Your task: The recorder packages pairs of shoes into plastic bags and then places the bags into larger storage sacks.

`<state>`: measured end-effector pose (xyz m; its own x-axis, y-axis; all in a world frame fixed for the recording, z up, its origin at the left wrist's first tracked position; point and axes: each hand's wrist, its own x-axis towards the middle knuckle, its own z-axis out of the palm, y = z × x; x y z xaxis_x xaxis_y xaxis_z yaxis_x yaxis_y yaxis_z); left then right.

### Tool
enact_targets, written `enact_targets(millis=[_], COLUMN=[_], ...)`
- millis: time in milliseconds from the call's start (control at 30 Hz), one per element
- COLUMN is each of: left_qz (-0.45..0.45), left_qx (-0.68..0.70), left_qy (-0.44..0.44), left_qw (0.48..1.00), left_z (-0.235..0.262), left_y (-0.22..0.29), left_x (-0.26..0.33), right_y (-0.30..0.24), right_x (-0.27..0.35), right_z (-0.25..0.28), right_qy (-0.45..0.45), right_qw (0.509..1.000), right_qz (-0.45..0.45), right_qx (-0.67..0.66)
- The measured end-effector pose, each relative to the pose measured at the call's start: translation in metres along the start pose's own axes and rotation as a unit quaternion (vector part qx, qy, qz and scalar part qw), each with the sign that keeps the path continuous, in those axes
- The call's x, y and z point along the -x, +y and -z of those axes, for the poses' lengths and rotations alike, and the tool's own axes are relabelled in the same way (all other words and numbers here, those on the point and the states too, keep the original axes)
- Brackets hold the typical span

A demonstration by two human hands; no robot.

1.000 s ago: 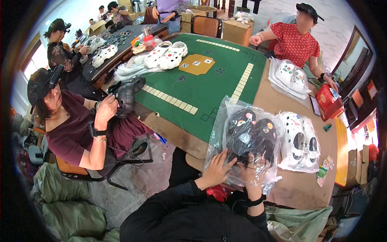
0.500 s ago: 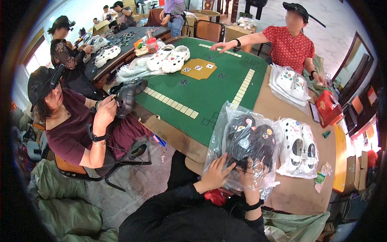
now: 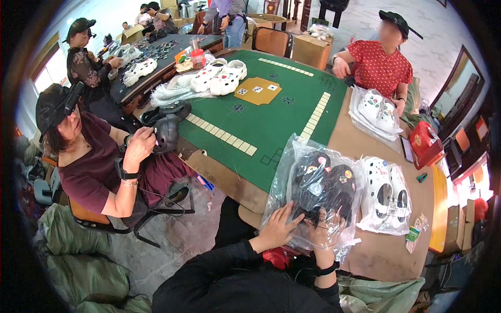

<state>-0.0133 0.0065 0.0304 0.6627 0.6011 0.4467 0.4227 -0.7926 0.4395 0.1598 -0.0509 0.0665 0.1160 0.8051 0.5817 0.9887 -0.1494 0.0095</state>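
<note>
A pair of black clogs point(image 3: 322, 182) with colourful charms lies inside a clear plastic bag point(image 3: 282, 172) on the near part of the table. On the bag's left lower side rests my left hand point(image 3: 278, 226), its fingers stretched and apart by the clogs' heels. My right hand point(image 3: 324, 232) shows through the plastic at the bag's mouth, seemingly inside it. Its fingers are spread against the heel ends of the clogs, partly blurred by the film. Just right of the bag lies a pair of white clogs point(image 3: 377, 180) in clear plastic.
The table point(image 3: 360, 255) has a green mat point(image 3: 209, 112) with pale tiles. A small packet point(image 3: 416, 233), a green object point(image 3: 421, 178) and a red bag point(image 3: 425, 142) lie right. More white clogs point(image 3: 203, 79) are beyond. One person point(image 3: 88, 151) sits left, another point(image 3: 383, 65) far right.
The person at the far right has drawn an outstretched arm back from the tiles. At left, the seated person has lowered a black clog slightly. My hands have hardly moved.
</note>
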Motion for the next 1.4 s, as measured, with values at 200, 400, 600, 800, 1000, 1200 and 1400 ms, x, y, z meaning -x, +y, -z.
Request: enact_targets(millis=[200, 400, 600, 800, 1000, 1200, 1400], left_qz=[-0.005, -0.002, 0.004, 0.018, 0.016, 0.004, -0.001], left_qx=[0.002, 0.009, 0.008, 0.005, -0.007, -0.009, 0.003], left_qy=[0.011, 0.009, 0.014, -0.02, -0.006, -0.008, -0.002], left_qw=[1.0, 1.0, 1.0, 1.0, 1.0, 1.0, 1.0], left_z=[-0.001, 0.0, -0.003, -0.003, -0.004, -0.004, -0.009], left_y=[-0.001, 0.0, -0.001, -0.001, -0.002, -0.001, -0.005], left_x=[0.0, 0.001, 0.001, 0.002, 0.002, -0.001, 0.004], right_y=[0.001, 0.005, 0.004, 0.001, 0.001, 0.005, 0.002], right_x=[0.004, 0.011, 0.009, 0.004, -0.002, 0.002, 0.001], right_z=[-0.006, -0.017, -0.011, -0.009, -0.004, -0.002, 0.001], right_qy=[-0.01, 0.015, 0.0, 0.006, 0.031, 0.003, 0.03], right_qw=[1.0, 1.0, 1.0, 1.0, 0.999, 0.999, 0.998], right_qz=[-0.009, -0.004, 0.0, -0.01, 0.006, 0.001, 0.029], right_qx=[0.0, 0.001, 0.015, -0.005, -0.023, -0.038, -0.044])
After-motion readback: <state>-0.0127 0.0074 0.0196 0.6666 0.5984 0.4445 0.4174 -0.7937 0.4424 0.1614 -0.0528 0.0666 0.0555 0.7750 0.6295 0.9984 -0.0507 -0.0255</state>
